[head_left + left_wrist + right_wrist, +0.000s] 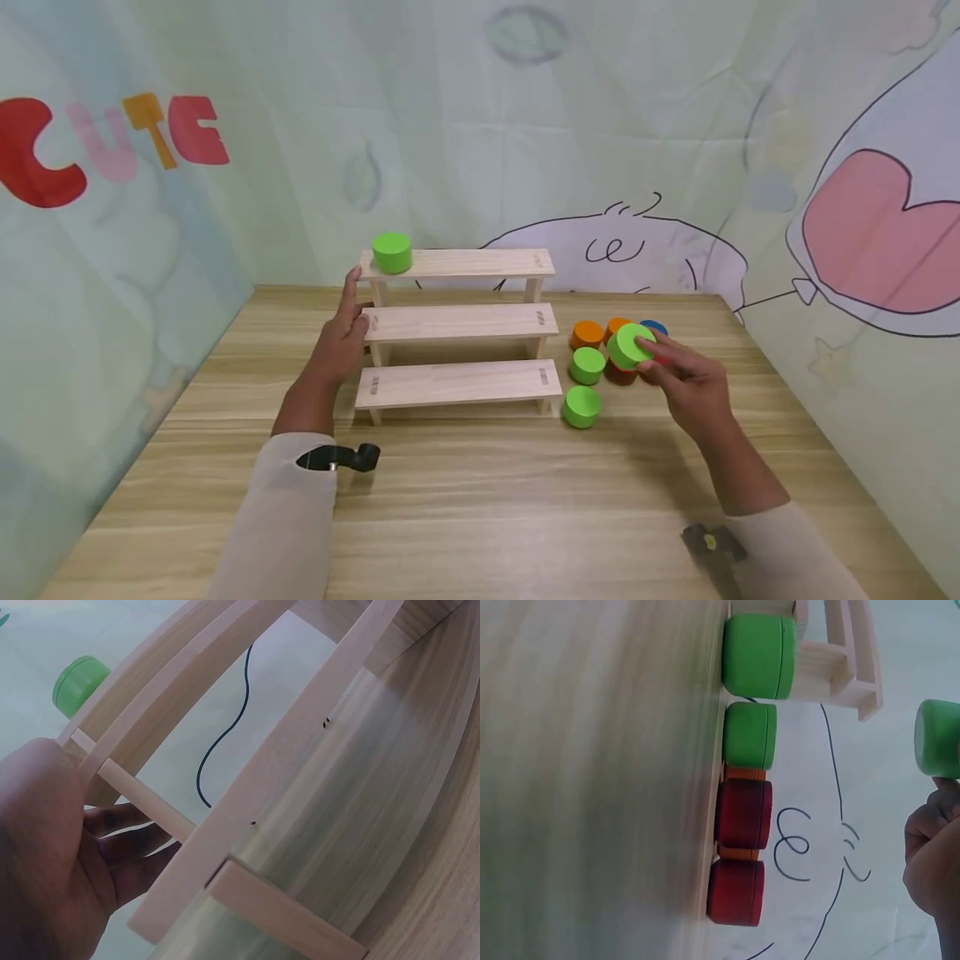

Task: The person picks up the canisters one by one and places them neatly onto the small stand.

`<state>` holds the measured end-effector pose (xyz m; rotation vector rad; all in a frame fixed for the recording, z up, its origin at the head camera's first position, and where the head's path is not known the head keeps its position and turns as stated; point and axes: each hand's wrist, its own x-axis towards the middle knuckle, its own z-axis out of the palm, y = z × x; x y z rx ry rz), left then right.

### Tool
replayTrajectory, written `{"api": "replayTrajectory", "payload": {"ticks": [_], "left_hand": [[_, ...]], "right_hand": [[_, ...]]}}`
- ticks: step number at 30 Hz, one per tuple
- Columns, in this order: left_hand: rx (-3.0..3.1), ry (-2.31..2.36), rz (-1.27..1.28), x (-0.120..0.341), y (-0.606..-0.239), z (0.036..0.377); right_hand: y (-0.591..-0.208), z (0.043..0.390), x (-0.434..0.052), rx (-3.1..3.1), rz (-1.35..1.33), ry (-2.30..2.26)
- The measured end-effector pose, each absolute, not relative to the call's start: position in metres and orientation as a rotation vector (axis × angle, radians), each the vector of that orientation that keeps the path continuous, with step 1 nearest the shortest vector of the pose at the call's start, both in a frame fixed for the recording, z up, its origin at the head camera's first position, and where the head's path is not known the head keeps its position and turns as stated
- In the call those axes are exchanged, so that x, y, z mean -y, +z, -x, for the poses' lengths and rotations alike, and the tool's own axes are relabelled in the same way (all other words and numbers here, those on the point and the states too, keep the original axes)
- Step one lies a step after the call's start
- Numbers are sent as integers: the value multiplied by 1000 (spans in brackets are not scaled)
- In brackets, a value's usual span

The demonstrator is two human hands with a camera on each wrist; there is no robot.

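Observation:
A three-tier wooden stand (459, 323) stands on the table, with one green round block (392, 252) at the left of its top tier. My left hand (341, 346) grips the stand's left end. In the left wrist view its fingers (131, 847) reach behind the side frame. My right hand (693, 385) pinches another green round block (632, 347) between thumb and fingers. That block is raised off the table in the right wrist view. Below it, two more green round blocks (582, 407) sit beside the stand's right end.
Orange blocks (587, 334), a blue block (654, 327) and red blocks (744, 814) stand grouped on the table (480, 500), right of the stand and partly hidden by the right hand. A printed cloth (420, 150) hangs behind and at both sides.

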<state>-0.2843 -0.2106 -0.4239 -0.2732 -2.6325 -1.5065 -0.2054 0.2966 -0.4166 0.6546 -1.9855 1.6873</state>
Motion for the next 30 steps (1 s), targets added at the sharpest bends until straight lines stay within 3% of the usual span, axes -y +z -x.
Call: {"api": "replayTrajectory", "payload": {"ticks": [12,30], "left_hand": [[2639,-1486,269,209,-430,286],[2645,-1470,279,211,-422,285]], "right_hand": [[-400,218,-268,1937,-742,1399],[-311,255,-221,2111,-592,1457]]}}
